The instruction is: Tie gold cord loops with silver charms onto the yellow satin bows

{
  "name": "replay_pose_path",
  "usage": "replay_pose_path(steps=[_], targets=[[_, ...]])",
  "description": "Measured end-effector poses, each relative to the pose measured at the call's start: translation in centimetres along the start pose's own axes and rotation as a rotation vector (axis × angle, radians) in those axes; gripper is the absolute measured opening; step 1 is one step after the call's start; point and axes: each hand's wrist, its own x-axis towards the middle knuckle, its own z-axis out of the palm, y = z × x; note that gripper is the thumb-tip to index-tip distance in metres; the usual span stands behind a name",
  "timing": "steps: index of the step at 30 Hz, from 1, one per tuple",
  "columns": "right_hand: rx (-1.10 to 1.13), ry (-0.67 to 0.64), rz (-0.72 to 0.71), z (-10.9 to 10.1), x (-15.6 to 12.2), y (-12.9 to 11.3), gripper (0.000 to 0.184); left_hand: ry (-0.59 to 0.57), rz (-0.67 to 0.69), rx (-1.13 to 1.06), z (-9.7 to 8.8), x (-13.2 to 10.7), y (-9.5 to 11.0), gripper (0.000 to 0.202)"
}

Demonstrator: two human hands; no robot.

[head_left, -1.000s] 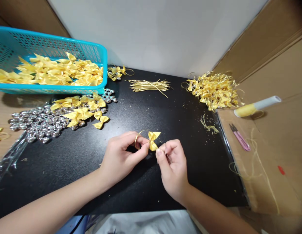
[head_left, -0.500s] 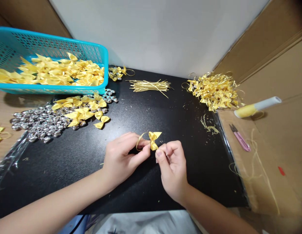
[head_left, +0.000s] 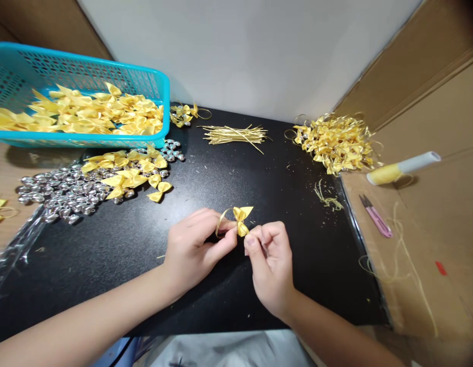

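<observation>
Over the middle of the black table (head_left: 217, 300), a yellow ribbon bow (head_left: 241, 220) with a gold cord loop (head_left: 220, 223) is held between both hands. My left hand (head_left: 200, 244) pinches the bow's left side between thumb and forefinger, the loop standing up by its fingers. Closed at the bow's lower right tail, my right hand (head_left: 270, 260) has its thumb pressed on the curled forefinger. The tips of the right fingers hide the end of the tail.
A turquoise basket (head_left: 165, 102) of yellow bows stands at the back left, with silver heart-shaped beads (head_left: 68, 191) before it. Gold cords (head_left: 234, 134) lie at the back. Right are a pile of looped bows (head_left: 338, 142), pink thread snips (head_left: 377, 216) and a white tube (head_left: 418, 162).
My left hand has shifted very slightly to the right, and the cord loop has moved with it. The right hand and the bow stay nearly where they were.
</observation>
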Motion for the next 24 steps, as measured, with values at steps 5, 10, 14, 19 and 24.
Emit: replay_pose_path(steps=[5,10,14,19,24], targets=[[-0.025,-0.003,0.017,-0.07,0.09,0.01,0.018,0.004,-0.032,-0.012,-0.07,0.14,0.11,0.013],[-0.039,-0.047,-0.002,-0.22,0.1,0.0,0.012,0.011,-0.064,-0.054,-0.13,0.09,-0.01,0.01],[-0.039,-0.052,-0.029,-0.28,0.04,0.1,0.009,0.002,-0.185,-0.138,0.01,0.1,-0.01,0.008],[-0.039,-0.039,-0.059,-0.24,0.03,0.26,0.009,-0.058,-0.467,-0.394,-0.23,0.74,0.3,0.009],[-0.05,-0.043,-0.08,-0.27,-0.02,0.34,0.01,-0.141,-0.653,-0.657,-0.57,0.93,-0.33,0.018]])
